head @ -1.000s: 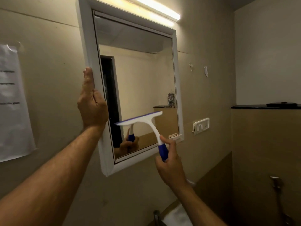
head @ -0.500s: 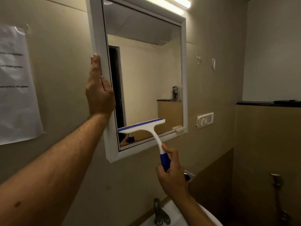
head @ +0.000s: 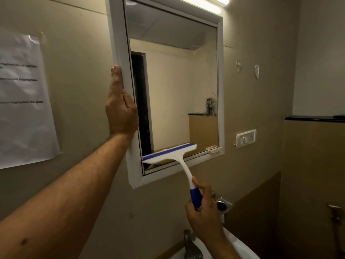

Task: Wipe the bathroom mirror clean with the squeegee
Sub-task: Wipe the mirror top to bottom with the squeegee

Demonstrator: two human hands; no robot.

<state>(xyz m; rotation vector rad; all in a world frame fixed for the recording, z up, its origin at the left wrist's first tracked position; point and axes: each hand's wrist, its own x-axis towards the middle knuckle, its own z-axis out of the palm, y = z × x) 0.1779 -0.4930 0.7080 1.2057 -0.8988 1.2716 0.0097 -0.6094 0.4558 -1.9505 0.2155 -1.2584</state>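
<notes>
Gripping the blue end of the squeegee [head: 179,161] handle, the right hand [head: 203,212] curls its fingers round it, thumb laid along the white neck. Below that hand sit the white rim of a sink [head: 240,245] and a metal tap [head: 190,245]. The left hand [head: 119,107] lies flat with straight fingers against the outer left edge of the mirror [head: 177,81] frame, thumb over the frame's front face, forearm reaching up from the lower left. The squeegee's blue-edged blade rests on the glass near the bottom of the mirror, tilted with its right end higher, its left end close to the lower left corner. On the wall to the left hangs a sheet of paper [head: 24,101] with blurred print. To the right of the mirror are a white switch plate [head: 246,137] and a metal holder [head: 223,205]. Above the mirror glows a tube light [head: 209,1].
</notes>
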